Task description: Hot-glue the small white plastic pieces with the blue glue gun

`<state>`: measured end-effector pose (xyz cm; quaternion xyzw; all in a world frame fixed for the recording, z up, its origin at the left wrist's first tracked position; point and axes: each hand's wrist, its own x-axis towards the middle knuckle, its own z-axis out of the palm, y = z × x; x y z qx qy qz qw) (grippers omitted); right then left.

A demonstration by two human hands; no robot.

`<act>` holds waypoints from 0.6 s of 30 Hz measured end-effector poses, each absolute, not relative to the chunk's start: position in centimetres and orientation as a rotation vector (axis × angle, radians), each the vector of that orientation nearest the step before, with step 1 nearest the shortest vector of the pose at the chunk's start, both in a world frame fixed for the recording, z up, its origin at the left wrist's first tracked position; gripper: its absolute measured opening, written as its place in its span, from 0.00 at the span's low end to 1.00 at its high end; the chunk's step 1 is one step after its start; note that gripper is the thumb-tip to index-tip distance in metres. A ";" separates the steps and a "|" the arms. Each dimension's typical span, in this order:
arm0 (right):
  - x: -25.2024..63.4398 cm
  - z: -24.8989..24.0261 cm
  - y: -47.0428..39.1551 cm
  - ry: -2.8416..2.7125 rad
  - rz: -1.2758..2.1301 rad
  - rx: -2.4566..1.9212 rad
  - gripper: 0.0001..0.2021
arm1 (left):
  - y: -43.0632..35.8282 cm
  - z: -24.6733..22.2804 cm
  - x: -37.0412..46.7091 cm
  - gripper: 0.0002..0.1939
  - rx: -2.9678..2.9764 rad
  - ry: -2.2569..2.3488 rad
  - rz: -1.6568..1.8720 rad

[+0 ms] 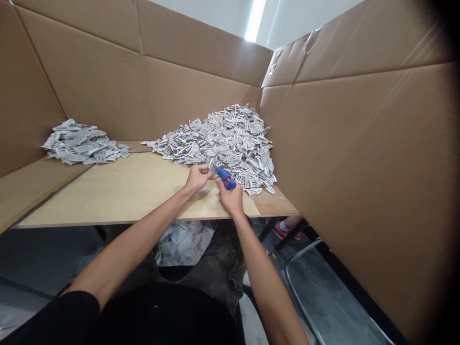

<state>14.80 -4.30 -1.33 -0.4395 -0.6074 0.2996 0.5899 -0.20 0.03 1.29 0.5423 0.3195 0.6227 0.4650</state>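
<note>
Between the fingertips of my left hand (198, 177) is a small grey-white part (212, 166), held up over the table's middle. My right hand (232, 197) is closed around a blue tool (225, 178), whose tip points up and left at the part. Just beyond both hands rises a large pile of similar grey-white parts (230, 139). A smaller pile (81, 143) of like pieces lies at the far left of the table. Whether the tool's tip touches the part cannot be made out.
Cardboard walls (204, 88) enclose the pale wooden table (125, 191) at the back and sides. Below its front edge are clear plastic bags (185, 242), a metal chair frame (298, 287) and another person's red shoe (282, 231).
</note>
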 end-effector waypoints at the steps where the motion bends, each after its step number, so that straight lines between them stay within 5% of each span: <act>1: 14.9 -1.4 -4.3 -1.466 0.622 -1.017 0.23 | 0.0 1.3 -0.2 0.14 1.322 0.784 1.524; 6: 15.0 -1.7 -4.5 -1.669 0.284 -1.030 0.17 | 0.1 1.1 -0.2 0.19 1.306 0.755 1.497; 18: 15.1 -2.1 -4.2 -1.523 0.128 -1.085 0.17 | 0.2 1.1 0.3 0.19 1.261 0.764 1.385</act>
